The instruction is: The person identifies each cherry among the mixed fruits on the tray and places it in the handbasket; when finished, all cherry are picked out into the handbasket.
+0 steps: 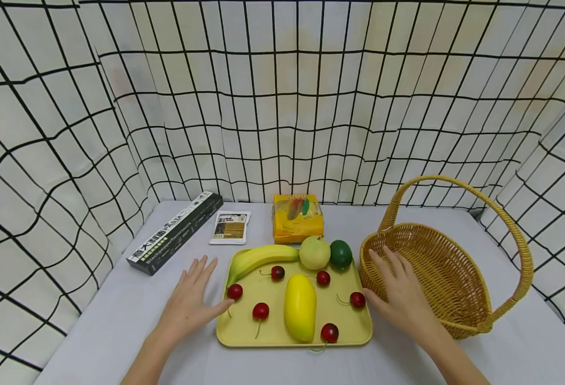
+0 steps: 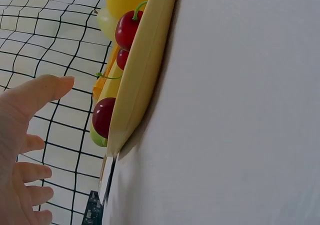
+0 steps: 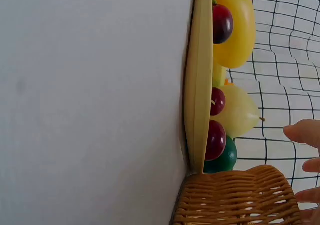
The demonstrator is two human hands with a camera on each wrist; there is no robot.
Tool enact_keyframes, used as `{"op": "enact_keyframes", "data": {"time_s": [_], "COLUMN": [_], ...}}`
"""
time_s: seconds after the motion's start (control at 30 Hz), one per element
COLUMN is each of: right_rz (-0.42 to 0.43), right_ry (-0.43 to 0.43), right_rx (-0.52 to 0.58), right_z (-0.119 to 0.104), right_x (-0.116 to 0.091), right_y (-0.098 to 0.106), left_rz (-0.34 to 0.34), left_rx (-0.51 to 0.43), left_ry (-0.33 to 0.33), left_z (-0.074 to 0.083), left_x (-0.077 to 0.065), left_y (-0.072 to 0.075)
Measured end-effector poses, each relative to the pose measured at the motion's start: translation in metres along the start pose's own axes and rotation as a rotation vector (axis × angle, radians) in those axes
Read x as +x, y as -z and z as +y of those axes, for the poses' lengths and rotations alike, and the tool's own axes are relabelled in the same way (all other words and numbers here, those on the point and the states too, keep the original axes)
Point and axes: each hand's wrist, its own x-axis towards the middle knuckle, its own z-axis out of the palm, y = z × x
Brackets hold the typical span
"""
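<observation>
Easiest lane in is over the strip of white tablecloth [image 1: 272,369] along the front of the shallow, pale-yellow rectangular tray [image 1: 239,332]. Fingers could also drop between the fat, glossy yellow oblong fruit [image 1: 300,310] and the round, dark-red stemmed cherry [image 1: 260,310] left of it. Right side's tight: the golden-brown woven wicker basket [image 1: 441,267] sits just beside the tray, its tall arched handle [image 1: 525,262] in the way from the far right. Behind the tray, a shiny yellow plastic packet [image 1: 298,219] blocks the middle.
</observation>
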Motion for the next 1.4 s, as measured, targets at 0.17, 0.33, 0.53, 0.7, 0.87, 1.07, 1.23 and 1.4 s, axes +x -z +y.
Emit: {"op": "enact_keyframes", "data": {"time_s": [0.17,0.33,0.53,0.7,0.87,1.07,1.23,1.4], "right_rz": [-0.007,0.018,0.025,0.026,-0.013,-0.115,-0.226,-0.321], "right_ry": [0.028,0.095,0.189,0.259,0.310,0.324,0.322,0.320], "right_rx": [0.007,0.019,0.070,0.110,0.130,0.109,0.087,0.126], "right_z": [-0.006,-0.012,-0.020,-0.027,-0.034,-0.044,-0.048,-0.050], "right_x": [0.002,0.002,0.002,0.001,-0.003,-0.009,-0.014,-0.018], "right_y": [-0.003,-0.008,-0.013,-0.018,-0.022,-0.022,-0.022,-0.021], "left_rz": [-0.003,-0.010,-0.049,-0.083,-0.144,-0.176,-0.152,-0.125], "left_rx": [-0.012,-0.032,-0.076,-0.118,-0.188,-0.226,-0.223,-0.222], "left_ry": [-0.004,-0.001,0.019,0.029,0.071,0.099,0.047,-0.018], "left_z": [-0.001,-0.004,-0.007,-0.010,-0.013,-0.016,-0.020,-0.022], "left_x": [0.000,-0.002,-0.005,-0.006,-0.008,-0.008,-0.008,-0.009], "left_y": [-0.006,-0.012,-0.018,-0.022,-0.025,-0.028,-0.033,-0.038]}}
